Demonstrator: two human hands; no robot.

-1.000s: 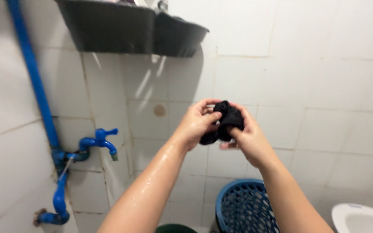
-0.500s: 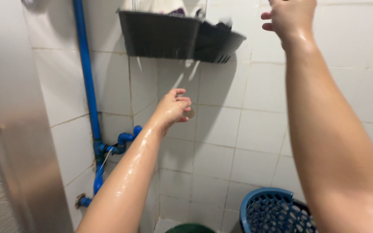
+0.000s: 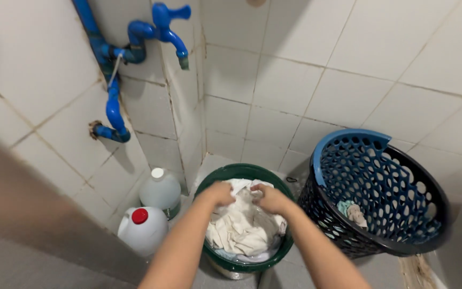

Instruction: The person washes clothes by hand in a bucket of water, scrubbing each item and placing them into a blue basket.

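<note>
Head view: both hands reach into the green bucket (image 3: 204, 184) on the floor near the tiled corner; the left hand (image 3: 221, 192) and right hand (image 3: 271, 199) are each closed on the white cloth (image 3: 241, 233) heaped inside, blue laundry basket (image 3: 380, 187) just right.

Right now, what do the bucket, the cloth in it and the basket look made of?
Bucket: green plastic, by its smooth, glossy rim. Cloth: soft white fabric, wrinkled, probably wet; both hands, left hand and right hand, are on it. Basket: moulded plastic, perforated walls, blue and black.
</note>
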